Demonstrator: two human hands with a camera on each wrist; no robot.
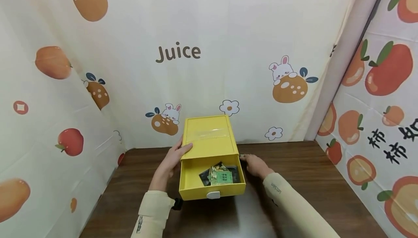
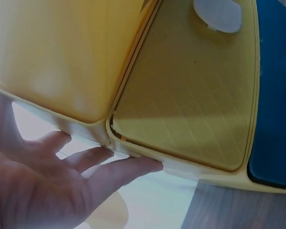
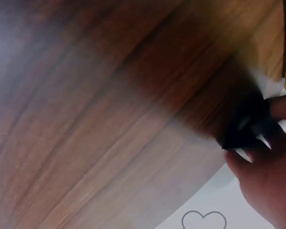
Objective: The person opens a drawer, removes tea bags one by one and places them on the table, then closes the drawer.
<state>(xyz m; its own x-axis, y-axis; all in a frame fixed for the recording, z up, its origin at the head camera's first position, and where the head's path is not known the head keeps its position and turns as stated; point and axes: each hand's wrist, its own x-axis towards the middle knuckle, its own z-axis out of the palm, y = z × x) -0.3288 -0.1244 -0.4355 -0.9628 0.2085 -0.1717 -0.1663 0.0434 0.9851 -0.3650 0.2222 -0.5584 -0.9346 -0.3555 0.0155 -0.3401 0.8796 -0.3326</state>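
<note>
A yellow drawer box [image 1: 209,136] stands on the table with its top drawer [image 1: 185,174] pulled out. Several small packets lie in that drawer, among them a green one [image 1: 224,177] and dark ones partly beneath it. My left hand [image 1: 169,161] rests on the box's left side, thumb over the top edge; its fairly straight fingers [image 2: 128,171] touch the side in the left wrist view. At the box's right side, my right hand [image 1: 256,165] pinches a small black, glossy, packet-like thing [image 3: 248,121], blurred in the right wrist view.
Below the open drawer, the left wrist view shows a closed yellow drawer front [image 2: 190,95] with a white knob [image 2: 219,14] and a blue front [image 2: 276,105]. Brown wood-grain table [image 1: 300,180] surrounds the box. A printed curtain [image 1: 209,78] hangs close behind.
</note>
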